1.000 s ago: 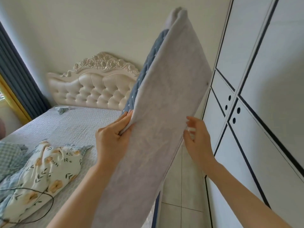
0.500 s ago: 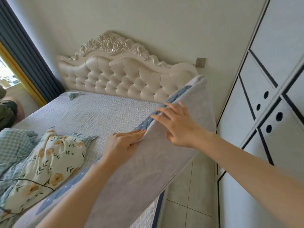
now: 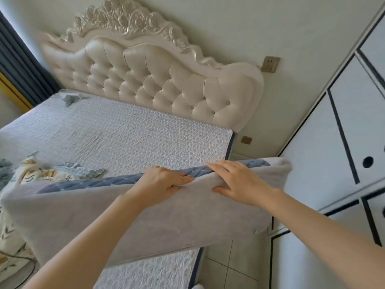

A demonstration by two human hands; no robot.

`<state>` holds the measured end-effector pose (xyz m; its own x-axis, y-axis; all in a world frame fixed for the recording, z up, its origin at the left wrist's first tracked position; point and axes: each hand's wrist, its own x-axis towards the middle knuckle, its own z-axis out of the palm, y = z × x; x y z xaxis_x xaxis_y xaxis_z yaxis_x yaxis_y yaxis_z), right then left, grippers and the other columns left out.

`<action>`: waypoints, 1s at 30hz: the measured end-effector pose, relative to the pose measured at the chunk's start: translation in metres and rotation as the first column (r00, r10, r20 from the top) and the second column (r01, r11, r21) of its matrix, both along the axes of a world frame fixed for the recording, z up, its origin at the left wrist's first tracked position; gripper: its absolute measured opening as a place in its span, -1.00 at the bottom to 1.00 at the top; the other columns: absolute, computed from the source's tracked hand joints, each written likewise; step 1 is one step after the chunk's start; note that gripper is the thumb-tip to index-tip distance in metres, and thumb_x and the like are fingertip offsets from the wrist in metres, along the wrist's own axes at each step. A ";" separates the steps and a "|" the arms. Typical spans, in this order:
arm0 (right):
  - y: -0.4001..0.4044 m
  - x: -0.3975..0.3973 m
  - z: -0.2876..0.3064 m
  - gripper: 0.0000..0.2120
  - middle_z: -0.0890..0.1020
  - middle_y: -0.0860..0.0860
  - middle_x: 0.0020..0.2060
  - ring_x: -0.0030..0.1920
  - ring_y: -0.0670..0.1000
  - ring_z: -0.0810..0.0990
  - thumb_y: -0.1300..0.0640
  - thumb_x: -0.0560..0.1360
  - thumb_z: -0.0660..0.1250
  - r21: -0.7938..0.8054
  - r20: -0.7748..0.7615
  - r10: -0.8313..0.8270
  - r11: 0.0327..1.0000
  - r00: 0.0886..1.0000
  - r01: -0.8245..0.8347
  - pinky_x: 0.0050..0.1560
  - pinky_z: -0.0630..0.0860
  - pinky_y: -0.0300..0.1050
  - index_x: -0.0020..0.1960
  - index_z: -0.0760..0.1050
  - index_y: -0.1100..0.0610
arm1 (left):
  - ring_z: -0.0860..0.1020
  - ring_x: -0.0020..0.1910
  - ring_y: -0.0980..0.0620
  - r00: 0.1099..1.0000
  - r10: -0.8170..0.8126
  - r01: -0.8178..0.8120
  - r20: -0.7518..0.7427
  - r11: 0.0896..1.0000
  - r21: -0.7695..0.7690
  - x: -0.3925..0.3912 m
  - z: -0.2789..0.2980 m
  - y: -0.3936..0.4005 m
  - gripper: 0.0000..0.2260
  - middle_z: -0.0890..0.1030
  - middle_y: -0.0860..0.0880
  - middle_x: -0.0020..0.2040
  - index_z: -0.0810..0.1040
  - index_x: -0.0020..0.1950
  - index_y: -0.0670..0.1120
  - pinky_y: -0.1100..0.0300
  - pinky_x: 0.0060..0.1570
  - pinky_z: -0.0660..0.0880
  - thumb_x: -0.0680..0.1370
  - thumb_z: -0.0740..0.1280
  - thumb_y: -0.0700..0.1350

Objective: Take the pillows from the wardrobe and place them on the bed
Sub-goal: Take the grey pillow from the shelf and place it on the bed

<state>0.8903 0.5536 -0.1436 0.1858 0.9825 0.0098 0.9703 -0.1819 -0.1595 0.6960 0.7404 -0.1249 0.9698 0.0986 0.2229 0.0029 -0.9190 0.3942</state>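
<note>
A large flat grey pillow (image 3: 145, 222) with a blue quilted upper side hangs tilted over the right edge of the bed (image 3: 125, 132), its right end sticking out past the mattress. My left hand (image 3: 164, 184) grips its upper edge near the middle. My right hand (image 3: 239, 182) holds the same edge further right, fingers over the top and thumb on the grey side. A floral pillow (image 3: 35, 174) lies on the bed at the left. The white wardrobe (image 3: 333, 142) stands at the right with its doors closed.
A tufted cream headboard (image 3: 156, 80) backs the bed against the wall, with a wall socket (image 3: 270, 64) beside it. A dark curtain (image 3: 18, 65) hangs at the far left. A narrow strip of tiled floor (image 3: 229, 268) separates bed and wardrobe.
The grey pillow has swung down from upright to nearly flat over the bed. My right hand moved from its side onto the top edge, and the view turned toward the headboard.
</note>
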 end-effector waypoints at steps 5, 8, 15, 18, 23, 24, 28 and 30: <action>0.019 0.045 -0.020 -0.56 0.51 -0.04 0.33 0.34 0.07 0.45 -0.04 0.53 0.29 0.024 -0.028 -0.054 0.998 0.998 0.055 0.34 0.31 0.15 0.39 0.42 0.02 | 0.63 0.19 0.00 0.999 -0.035 0.034 -0.039 0.999 -0.022 0.057 -0.018 0.025 -0.66 0.69 0.00 0.13 0.69 0.17 -0.02 0.03 0.09 0.61 0.46 0.42 -0.31; 0.034 0.080 -0.030 -0.62 0.58 0.12 0.24 0.21 0.24 0.56 0.09 0.53 0.31 0.032 -0.018 -0.009 0.999 1.000 0.010 0.23 0.47 0.13 0.31 0.50 0.18 | 0.62 0.20 -0.01 0.997 0.019 -0.024 -0.078 0.998 -0.061 0.095 -0.032 0.042 -0.64 0.68 -0.03 0.17 0.67 0.21 -0.01 0.03 0.14 0.58 0.47 0.42 -0.31; 0.085 0.199 -0.047 -0.59 0.47 0.01 0.37 0.25 0.11 0.55 -0.03 0.64 0.06 -0.062 -0.032 0.023 0.998 0.999 -0.025 0.05 0.50 -0.02 0.44 0.34 0.06 | 0.64 0.14 -0.02 0.959 0.212 -0.232 -0.189 0.968 -0.095 0.211 -0.061 0.083 -0.66 0.69 0.05 0.16 0.63 0.25 0.06 0.08 0.12 0.55 0.53 0.39 -0.23; 0.111 0.251 -0.055 -0.60 0.46 -0.05 0.38 0.17 0.14 0.58 0.00 0.64 0.08 -0.083 0.001 0.015 0.996 1.000 -0.015 -0.02 0.46 -0.06 0.47 0.27 0.02 | 0.61 0.11 -0.14 0.915 0.329 -0.355 -0.235 0.931 -0.080 0.267 -0.071 0.102 -0.68 0.70 -0.09 0.08 0.61 0.28 0.09 0.03 0.11 0.52 0.57 0.35 -0.18; 0.162 0.314 -0.063 -0.54 0.40 0.04 0.43 0.25 0.16 0.53 0.23 0.61 0.02 -0.085 0.087 -0.004 0.996 0.996 0.011 0.11 0.49 0.03 0.51 0.16 0.11 | 0.62 0.15 -0.15 0.882 0.458 -0.469 -0.113 0.877 -0.106 0.339 -0.081 0.133 -0.72 0.69 -0.05 0.14 0.67 0.20 -0.07 0.05 0.21 0.50 0.54 0.35 -0.28; 0.172 0.321 -0.065 -0.56 0.41 0.06 0.42 0.25 0.18 0.53 0.22 0.62 0.00 -0.084 0.097 0.003 0.996 0.995 0.005 0.14 0.49 0.06 0.50 0.17 0.12 | 0.65 0.10 -0.12 0.866 0.494 -0.501 -0.083 0.854 -0.143 0.348 -0.084 0.140 -0.74 0.70 -0.06 0.11 0.69 0.17 -0.09 0.12 0.15 0.52 0.53 0.37 -0.29; 0.209 0.336 -0.077 -0.61 0.55 0.03 0.30 0.09 0.24 0.63 0.24 0.56 0.20 -0.062 0.156 0.026 0.998 0.987 -0.017 -0.08 0.60 0.05 0.38 0.38 0.12 | 0.66 0.07 -0.06 0.741 0.663 -0.666 -0.108 0.704 -0.248 0.374 -0.104 0.170 -0.81 0.72 -0.07 0.06 0.70 0.13 -0.13 0.35 0.10 0.41 0.55 0.37 -0.25; 0.221 0.337 -0.090 -0.59 0.63 0.01 0.18 -0.05 0.23 0.69 0.24 0.42 0.42 -0.090 0.209 0.046 0.996 0.977 -0.027 -0.31 0.61 -0.02 0.27 0.52 0.11 | 0.62 0.13 -0.08 0.685 0.703 -0.723 -0.192 0.623 -0.298 0.382 -0.126 0.179 -0.79 0.71 -0.06 0.08 0.67 0.17 -0.12 0.28 0.18 0.43 0.57 0.35 -0.22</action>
